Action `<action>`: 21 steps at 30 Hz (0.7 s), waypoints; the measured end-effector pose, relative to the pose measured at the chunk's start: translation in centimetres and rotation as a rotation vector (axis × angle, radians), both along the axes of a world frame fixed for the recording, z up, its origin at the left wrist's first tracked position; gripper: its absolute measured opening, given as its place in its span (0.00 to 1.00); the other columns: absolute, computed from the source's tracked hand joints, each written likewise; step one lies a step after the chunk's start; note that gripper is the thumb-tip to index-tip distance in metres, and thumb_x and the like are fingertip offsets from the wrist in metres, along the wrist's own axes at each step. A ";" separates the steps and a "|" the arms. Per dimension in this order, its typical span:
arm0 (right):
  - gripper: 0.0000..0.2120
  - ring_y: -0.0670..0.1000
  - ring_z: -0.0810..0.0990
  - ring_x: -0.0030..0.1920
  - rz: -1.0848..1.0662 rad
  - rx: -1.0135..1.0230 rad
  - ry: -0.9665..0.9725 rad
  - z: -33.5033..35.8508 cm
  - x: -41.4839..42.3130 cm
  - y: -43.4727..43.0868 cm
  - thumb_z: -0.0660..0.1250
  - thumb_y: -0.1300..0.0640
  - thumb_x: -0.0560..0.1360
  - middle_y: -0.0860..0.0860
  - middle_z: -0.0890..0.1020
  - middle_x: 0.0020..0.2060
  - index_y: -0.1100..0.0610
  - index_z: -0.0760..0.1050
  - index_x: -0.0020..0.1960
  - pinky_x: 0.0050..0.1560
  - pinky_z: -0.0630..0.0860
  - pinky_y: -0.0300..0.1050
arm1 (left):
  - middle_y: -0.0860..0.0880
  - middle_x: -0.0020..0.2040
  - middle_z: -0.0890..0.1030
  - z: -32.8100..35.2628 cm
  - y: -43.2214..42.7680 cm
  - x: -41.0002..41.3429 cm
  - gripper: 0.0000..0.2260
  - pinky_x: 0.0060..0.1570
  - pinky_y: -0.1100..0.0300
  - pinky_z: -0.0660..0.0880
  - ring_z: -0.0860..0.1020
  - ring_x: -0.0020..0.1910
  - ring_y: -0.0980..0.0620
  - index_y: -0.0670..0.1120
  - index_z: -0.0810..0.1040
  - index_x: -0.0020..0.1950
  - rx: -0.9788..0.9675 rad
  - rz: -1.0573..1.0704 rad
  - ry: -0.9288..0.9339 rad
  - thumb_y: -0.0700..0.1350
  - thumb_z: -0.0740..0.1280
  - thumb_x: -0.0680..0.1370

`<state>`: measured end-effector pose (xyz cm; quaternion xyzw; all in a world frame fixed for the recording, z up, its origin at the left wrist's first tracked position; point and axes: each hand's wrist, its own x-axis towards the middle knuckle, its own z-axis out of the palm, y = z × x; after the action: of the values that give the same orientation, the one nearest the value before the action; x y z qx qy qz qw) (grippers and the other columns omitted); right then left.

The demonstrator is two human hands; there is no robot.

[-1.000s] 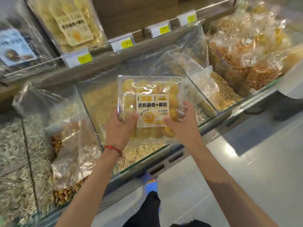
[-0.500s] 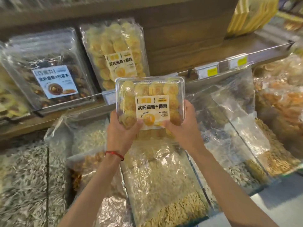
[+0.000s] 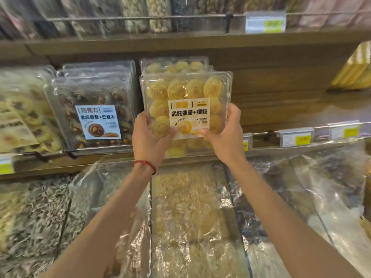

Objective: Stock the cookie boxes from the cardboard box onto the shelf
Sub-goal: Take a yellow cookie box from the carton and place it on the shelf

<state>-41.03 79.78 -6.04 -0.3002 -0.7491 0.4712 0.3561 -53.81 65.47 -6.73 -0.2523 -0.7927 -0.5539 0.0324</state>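
A clear plastic cookie box with yellow swirl cookies and a yellow-white label is held upright at the wooden shelf. My left hand, with a red string at the wrist, grips its lower left corner. My right hand grips its lower right corner. Right behind it stands a row of the same yellow cookie boxes on that shelf. The cardboard box is not in view.
Chocolate cookie boxes with a blue label stand to the left, more yellow packs further left. Bare shelf lies right of the held box. Price tags line the shelf rail. Bulk bins covered in plastic film lie below my arms.
Both hands have lifted the cookie box up and forward from over the bulk bins to the shelf, in front of the row of yellow boxes. The view has tilted up.
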 end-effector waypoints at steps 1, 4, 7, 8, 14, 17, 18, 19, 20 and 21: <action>0.46 0.51 0.70 0.74 0.019 -0.007 -0.012 0.3 -0.8 0.7 0.79 0.61 0.69 0.52 0.71 0.73 0.58 0.56 0.78 0.75 0.68 0.53 | 0.49 0.52 0.76 0.1 0.5 -0.7 0.25 0.49 0.54 0.77 0.77 0.50 0.51 0.51 0.70 0.55 -0.008 0.017 0.006 0.56 0.78 0.66; 0.45 0.47 0.71 0.71 0.039 0.009 -0.051 0.7 -2.6 2.1 0.79 0.62 0.69 0.49 0.73 0.71 0.58 0.57 0.78 0.74 0.67 0.45 | 0.49 0.56 0.75 0.4 1.7 -2.4 0.27 0.56 0.52 0.76 0.75 0.54 0.51 0.49 0.71 0.59 -0.021 0.040 -0.002 0.52 0.79 0.66; 0.44 0.48 0.71 0.72 0.020 0.055 -0.042 0.3 -3.8 3.0 0.80 0.61 0.69 0.49 0.73 0.71 0.54 0.58 0.77 0.74 0.68 0.49 | 0.49 0.56 0.74 0.4 2.6 -3.3 0.27 0.57 0.53 0.75 0.75 0.54 0.52 0.49 0.71 0.59 -0.008 0.055 0.011 0.52 0.79 0.66; 0.43 0.49 0.71 0.72 0.012 0.076 -0.037 0.0 -4.2 3.3 0.80 0.61 0.69 0.49 0.73 0.70 0.53 0.60 0.76 0.73 0.70 0.53 | 0.49 0.56 0.74 0.3 2.9 -3.5 0.28 0.57 0.52 0.75 0.74 0.54 0.52 0.48 0.71 0.60 -0.008 0.065 0.013 0.51 0.80 0.66; 0.43 0.52 0.66 0.71 -0.025 0.170 -0.070 -0.4 -5.6 4.0 0.76 0.64 0.73 0.53 0.67 0.69 0.54 0.55 0.79 0.71 0.66 0.45 | 0.51 0.58 0.72 -0.1 3.8 -4.0 0.31 0.58 0.53 0.73 0.71 0.59 0.49 0.47 0.73 0.63 -0.024 0.153 0.030 0.54 0.80 0.65; 0.46 0.53 0.60 0.76 0.014 0.158 -0.088 -0.8 -5.9 4.1 0.71 0.65 0.77 0.55 0.61 0.75 0.55 0.44 0.83 0.71 0.56 0.40 | 0.52 0.58 0.71 -0.1 4.2 -3.8 0.32 0.58 0.54 0.72 0.71 0.60 0.50 0.48 0.72 0.65 0.002 0.167 0.030 0.53 0.80 0.65; 0.46 0.53 0.57 0.78 0.025 0.151 -0.094 -1.0 -6.0 4.1 0.70 0.65 0.78 0.54 0.58 0.77 0.56 0.41 0.83 0.71 0.54 0.39 | 0.52 0.58 0.71 -0.1 4.3 -3.8 0.33 0.60 0.54 0.72 0.71 0.60 0.50 0.47 0.72 0.66 0.004 0.169 0.039 0.52 0.80 0.65; 0.46 0.53 0.55 0.79 0.035 0.148 -0.096 -1.2 -6.0 4.2 0.69 0.65 0.79 0.54 0.56 0.78 0.56 0.39 0.83 0.71 0.51 0.39 | 0.52 0.59 0.71 -0.1 4.5 -3.9 0.34 0.61 0.53 0.72 0.71 0.61 0.49 0.47 0.71 0.66 0.003 0.170 0.047 0.52 0.80 0.65; 0.46 0.52 0.53 0.80 0.046 0.147 -0.093 -1.2 -6.0 4.3 0.68 0.65 0.80 0.53 0.54 0.79 0.56 0.37 0.82 0.72 0.50 0.39 | 0.51 0.60 0.72 -0.1 4.6 -4.0 0.34 0.61 0.52 0.72 0.71 0.61 0.49 0.46 0.71 0.67 0.001 0.173 0.053 0.52 0.80 0.65; 0.46 0.52 0.51 0.80 0.060 0.144 -0.085 -1.3 -6.0 4.3 0.68 0.65 0.80 0.53 0.52 0.80 0.56 0.36 0.82 0.73 0.48 0.39 | 0.51 0.61 0.72 -0.2 4.7 -4.1 0.35 0.61 0.50 0.72 0.70 0.62 0.48 0.46 0.71 0.68 -0.001 0.178 0.054 0.52 0.80 0.65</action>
<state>-47.08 84.12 -7.33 -0.2711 -0.8040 0.4135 0.3304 -57.87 70.22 -6.90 -0.1958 -0.8110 -0.5416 0.1027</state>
